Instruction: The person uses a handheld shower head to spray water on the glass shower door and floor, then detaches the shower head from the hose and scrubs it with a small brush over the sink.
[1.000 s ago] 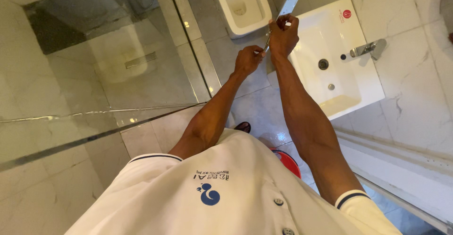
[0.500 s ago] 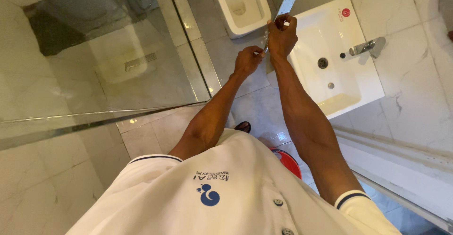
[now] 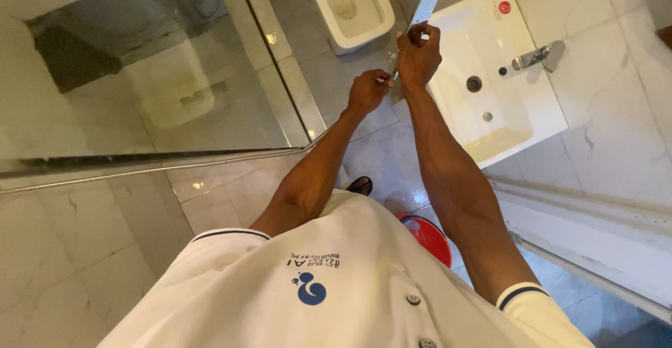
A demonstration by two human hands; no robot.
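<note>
Both hands meet over the left rim of the basin, each closed on a thin, pale, rod-like object [image 3: 393, 68] held between them. The right hand [image 3: 418, 55] grips its upper end, a white tip showing at the fingers; the left hand [image 3: 367, 90] pinches the lower end just below and to the left. What the object is cannot be told at this size. Compared with a second ago the grip and the spacing of the hands are unchanged; only the view has tilted, sliding the fixtures upward in frame, so the work appears to be holding at the same step. Both arms reach forward nearly straight, forearms converging, wrists bent inward. Just beside the right hand lies the white rectangular ceramic basin [image 3: 514, 103] with its chrome tap [image 3: 535, 55]; ahead stands a white toilet [image 3: 346, 5], to the left a glass shower screen [image 3: 175, 75]. A red bucket [image 3: 428, 236] sits on the marble floor [image 3: 378, 152] by the person's feet.
</note>
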